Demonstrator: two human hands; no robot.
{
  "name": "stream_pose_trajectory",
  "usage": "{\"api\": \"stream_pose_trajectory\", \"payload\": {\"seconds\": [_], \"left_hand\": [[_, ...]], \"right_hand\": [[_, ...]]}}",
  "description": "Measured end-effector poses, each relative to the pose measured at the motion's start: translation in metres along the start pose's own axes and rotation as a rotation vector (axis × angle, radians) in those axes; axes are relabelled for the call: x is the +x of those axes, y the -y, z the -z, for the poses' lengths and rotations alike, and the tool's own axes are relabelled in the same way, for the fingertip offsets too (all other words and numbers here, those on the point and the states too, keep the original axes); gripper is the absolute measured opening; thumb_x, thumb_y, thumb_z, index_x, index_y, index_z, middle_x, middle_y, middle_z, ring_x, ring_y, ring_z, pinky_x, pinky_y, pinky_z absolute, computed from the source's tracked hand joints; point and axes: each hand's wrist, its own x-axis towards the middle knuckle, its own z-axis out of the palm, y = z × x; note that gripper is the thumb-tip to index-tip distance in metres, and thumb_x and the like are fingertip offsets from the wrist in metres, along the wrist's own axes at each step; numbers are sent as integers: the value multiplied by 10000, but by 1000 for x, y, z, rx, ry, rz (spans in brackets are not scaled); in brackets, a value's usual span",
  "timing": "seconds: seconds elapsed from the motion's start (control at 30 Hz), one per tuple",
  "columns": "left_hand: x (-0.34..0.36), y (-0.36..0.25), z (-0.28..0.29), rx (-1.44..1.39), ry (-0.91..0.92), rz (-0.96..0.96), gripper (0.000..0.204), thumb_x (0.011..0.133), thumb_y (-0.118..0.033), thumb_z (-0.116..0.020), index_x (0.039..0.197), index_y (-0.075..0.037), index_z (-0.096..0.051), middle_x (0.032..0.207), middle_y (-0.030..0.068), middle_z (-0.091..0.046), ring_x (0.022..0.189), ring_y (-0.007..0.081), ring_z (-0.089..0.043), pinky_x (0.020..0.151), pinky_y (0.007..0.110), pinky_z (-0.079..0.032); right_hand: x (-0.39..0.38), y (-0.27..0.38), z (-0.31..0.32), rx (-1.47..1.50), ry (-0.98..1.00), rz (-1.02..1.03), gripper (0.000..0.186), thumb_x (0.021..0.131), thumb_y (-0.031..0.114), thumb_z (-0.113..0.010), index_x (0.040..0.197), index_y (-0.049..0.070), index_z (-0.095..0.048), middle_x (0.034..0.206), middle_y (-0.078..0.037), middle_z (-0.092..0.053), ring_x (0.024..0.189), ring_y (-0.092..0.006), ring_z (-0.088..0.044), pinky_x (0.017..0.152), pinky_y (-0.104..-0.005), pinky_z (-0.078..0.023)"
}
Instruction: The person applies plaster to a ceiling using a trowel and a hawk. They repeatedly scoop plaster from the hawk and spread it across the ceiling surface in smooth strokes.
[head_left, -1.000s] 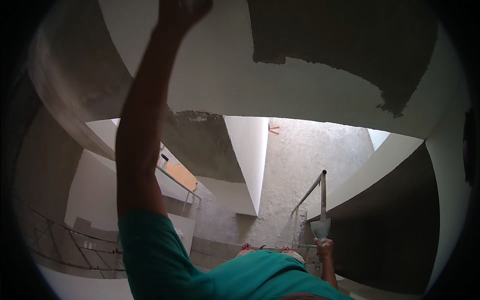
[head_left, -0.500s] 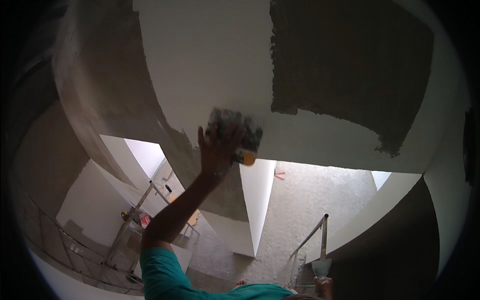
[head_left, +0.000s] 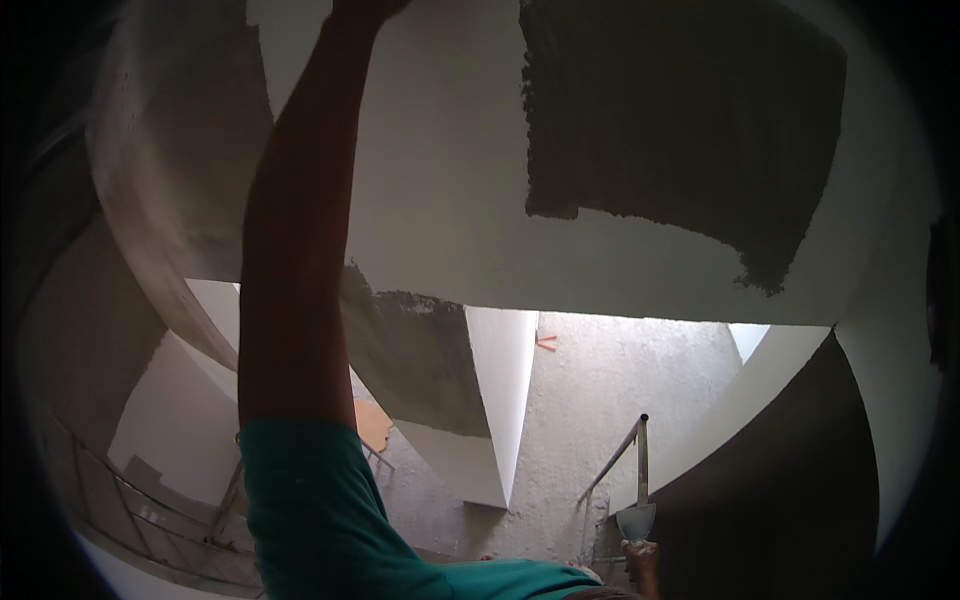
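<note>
Your left arm (head_left: 300, 250) reaches up through the left part of the view, with a teal sleeve (head_left: 300, 480) around its upper part. Your left hand (head_left: 372, 6) is nearly all cut off by the upper edge, so I cannot tell whether that grip is apart, together or clamped on something. It is nearest to the broad white face (head_left: 440, 180) above, where a large dark grey patch (head_left: 680, 120) with ragged left and lower edges lies to the hand's right.

Low on the right, your right hand (head_left: 642, 555) has its grip clamped around the lower end of a scraper (head_left: 636, 520), whose pale, flared blade points upward. The blade lines up with the lower end of a metal pipe (head_left: 643, 460); I cannot tell if they touch. Past the pipe spreads the rough, pale floor (head_left: 620, 370), with small orange-red strips (head_left: 546, 343) toward its upper left. A tan panel (head_left: 372, 425) shows just beside your sleeve.
</note>
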Motion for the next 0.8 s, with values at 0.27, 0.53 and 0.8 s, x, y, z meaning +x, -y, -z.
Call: {"api": "stream_pose_trajectory", "payload": {"seconds": [0.27, 0.53, 0.8], "left_hand": [[-27, -26, 20, 85, 384, 126, 685, 797, -5, -518, 1448, -194, -422, 1461, 51, -479, 1333, 267, -454, 1058, 628, -322], [-248, -154, 46, 42, 534, 167, 861, 716, -46, -650, 1483, -309, -361, 1504, 2, -402, 1373, 331, -366, 1077, 661, -248], [-438, -229, 101, -110, 795, 324, 981, 615, -59, -811, 1472, -251, -375, 1526, 47, -363, 1417, 413, -273, 1093, 681, -175]], "right_hand": [[49, -89, -14, -168, -53, 359, 314, 771, 265, -732, 659, -1, -608, 521, -47, -543, 436, -148, -546, 411, -364, -448], [13, -23, 14, -61, -2, 217, 325, 801, 284, -733, 664, 11, -620, 545, -28, -560, 475, -118, -537, 434, -330, -438], [17, 3, 19, -102, 54, 264, 329, 783, 286, -741, 706, -22, -656, 577, -51, -605, 522, -136, -577, 501, -370, -460]]}}
